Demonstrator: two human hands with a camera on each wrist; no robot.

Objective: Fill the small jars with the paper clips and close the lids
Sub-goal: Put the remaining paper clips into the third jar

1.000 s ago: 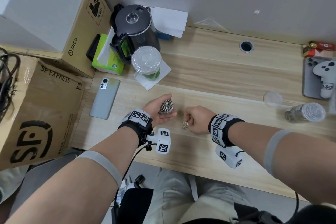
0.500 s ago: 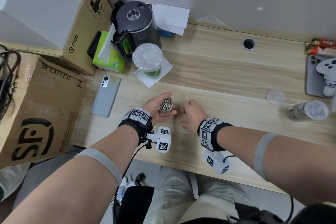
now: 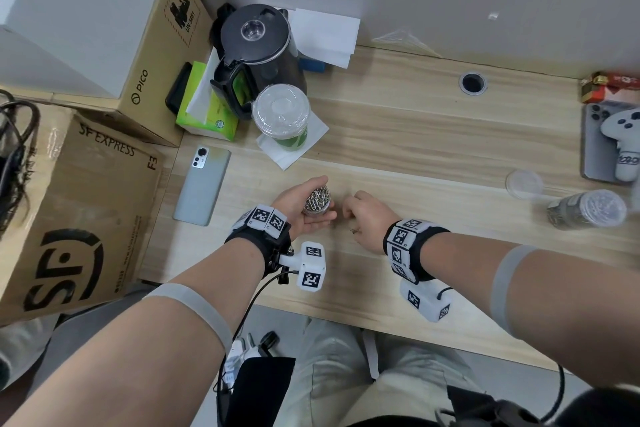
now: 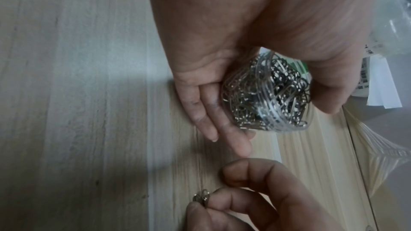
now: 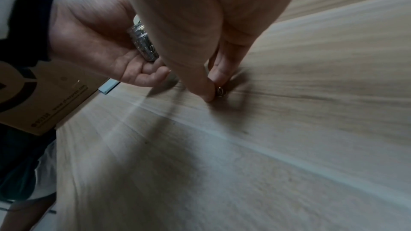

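A small clear jar (image 3: 317, 201) packed with silver paper clips sits in my left hand (image 3: 301, 206), thumb on one side and fingers cupped under it; it has no lid. The left wrist view shows the jar (image 4: 266, 92) full to its rim. Just to its right my right hand (image 3: 363, 218) is down on the wooden desk (image 3: 415, 149), thumb and forefinger pinching a few loose paper clips (image 5: 220, 91) against the wood, which also show as paper clips (image 4: 201, 198) in the left wrist view. A loose clear lid (image 3: 523, 183) lies far right beside a second, closed jar (image 3: 585, 210) of clips.
A lidded drink cup (image 3: 281, 121) on a napkin and a black kettle (image 3: 256, 55) stand behind the hands. A grey phone (image 3: 202, 184) lies to the left, cardboard boxes (image 3: 69, 211) beyond it. A white controller (image 3: 623, 142) on another phone lies at the far right.
My right hand has turned palm-down and moved slightly forward beside the jar, now pinching the clips against the desk. The left hand with the jar has stayed put.
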